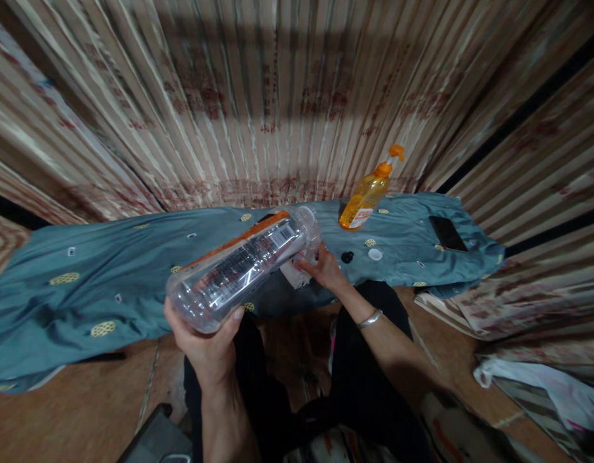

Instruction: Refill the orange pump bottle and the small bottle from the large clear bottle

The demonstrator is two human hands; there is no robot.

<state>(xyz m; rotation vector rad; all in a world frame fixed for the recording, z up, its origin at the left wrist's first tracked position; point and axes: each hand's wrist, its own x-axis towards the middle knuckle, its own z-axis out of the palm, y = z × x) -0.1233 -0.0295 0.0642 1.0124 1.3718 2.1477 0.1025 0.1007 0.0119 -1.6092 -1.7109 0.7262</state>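
A large clear plastic bottle [248, 263] with an orange-edged label, dark print and a barcode is tilted, its neck toward the upper right. My left hand [204, 341] is wrapped around its base. My right hand [328, 267], with a silver bracelet at the wrist, is closed by the bottle's neck on a whitish packet-like thing [297, 273] with faint reddish print. Clear plastic shows above those fingers, but I cannot tell whether it belongs to the bottle or the packet-like thing. A black cap-like piece [347, 257] and a white round cap [374, 254] lie right of this hand.
A pump bottle [364, 199] of orange liquid stands at the back of the blue-green cloth [132, 257] covering a narrow table. A dark phone [448, 233] lies toward the right end. Striped curtains [277, 96] hang behind and at both sides. My knees are beneath the front edge.
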